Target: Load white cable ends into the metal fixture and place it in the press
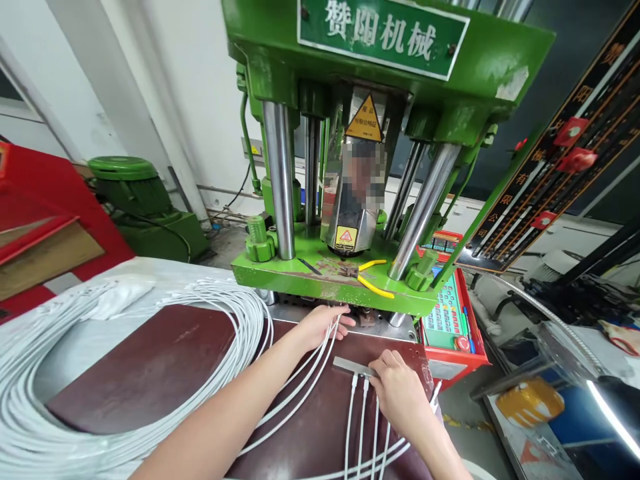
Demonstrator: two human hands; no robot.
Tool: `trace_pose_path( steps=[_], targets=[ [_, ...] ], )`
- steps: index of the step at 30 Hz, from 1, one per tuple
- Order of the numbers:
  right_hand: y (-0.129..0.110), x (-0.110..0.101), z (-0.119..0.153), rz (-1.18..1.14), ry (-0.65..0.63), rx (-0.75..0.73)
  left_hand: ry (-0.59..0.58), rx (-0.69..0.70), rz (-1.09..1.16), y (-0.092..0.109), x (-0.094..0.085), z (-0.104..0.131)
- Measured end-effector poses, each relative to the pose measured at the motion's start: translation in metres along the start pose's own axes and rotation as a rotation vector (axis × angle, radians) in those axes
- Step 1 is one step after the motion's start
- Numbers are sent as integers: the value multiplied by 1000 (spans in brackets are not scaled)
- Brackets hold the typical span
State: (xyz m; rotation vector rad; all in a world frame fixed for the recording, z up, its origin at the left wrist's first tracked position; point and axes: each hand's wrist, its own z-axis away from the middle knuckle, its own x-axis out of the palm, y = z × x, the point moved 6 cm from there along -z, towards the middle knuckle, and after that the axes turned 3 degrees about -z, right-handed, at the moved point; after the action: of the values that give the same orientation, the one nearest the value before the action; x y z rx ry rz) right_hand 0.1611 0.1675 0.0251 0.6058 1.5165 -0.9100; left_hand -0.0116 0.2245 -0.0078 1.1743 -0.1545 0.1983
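While your right hand (397, 383) pinches the right end of a flat, grey metal bar (347, 364), your left hand (325, 327) is just by the front edge of the big, green metal press (327, 285). The bar is over the dark brown board (320, 437), and thin white cables with small plugs (363, 427) run from it toward you. Looser white cables (305, 401) reach your left fingers, which look softly curled; I cannot tell if they pinch. You seem to be handling bar and cables together. Any next move calls for a steady bar and untangled cables.
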Motion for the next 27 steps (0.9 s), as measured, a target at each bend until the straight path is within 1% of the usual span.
trace_pose_path(
  steps=[2, 5, 7, 10, 13, 15, 17, 19, 21, 23, 27],
  targets=[
    [4, -1, 0, -58, -8, -5, -51, -8, 59, -6, 5, -9],
    [8, -7, -6, -139, -44, 4, -91, -24, 135, -14, 6, -16],
    [10, -9, -16, -155, -78, 23, -104, -32, 176, -16, 4, -17],
    [10, -5, -37, -130, -106, 45, -112, -44, 224, -16, 3, -16],
    [7, 2, -53, -128, -80, 44, -116, -58, 265, -15, 3, -16],
    [6, 2, -59, -187, -54, 27, -123, -59, 293, -14, 3, -16],
    [8, -4, -63, -257, -8, 17, -136, -58, 323, -14, 4, -16],
    [13, -15, -71, -258, 77, 24, -144, -53, 353, -12, 4, -15],
    [19, -27, -88, -170, 166, 56, -144, -50, 377, -11, 4, -15],
    [25, -32, -112, -66, 203, 96, -138, -49, 393, -10, 3, -14],
    [31, -29, -170, 9, 218, 101, -124, -40, 407, -6, 3, -12]
  ],
)
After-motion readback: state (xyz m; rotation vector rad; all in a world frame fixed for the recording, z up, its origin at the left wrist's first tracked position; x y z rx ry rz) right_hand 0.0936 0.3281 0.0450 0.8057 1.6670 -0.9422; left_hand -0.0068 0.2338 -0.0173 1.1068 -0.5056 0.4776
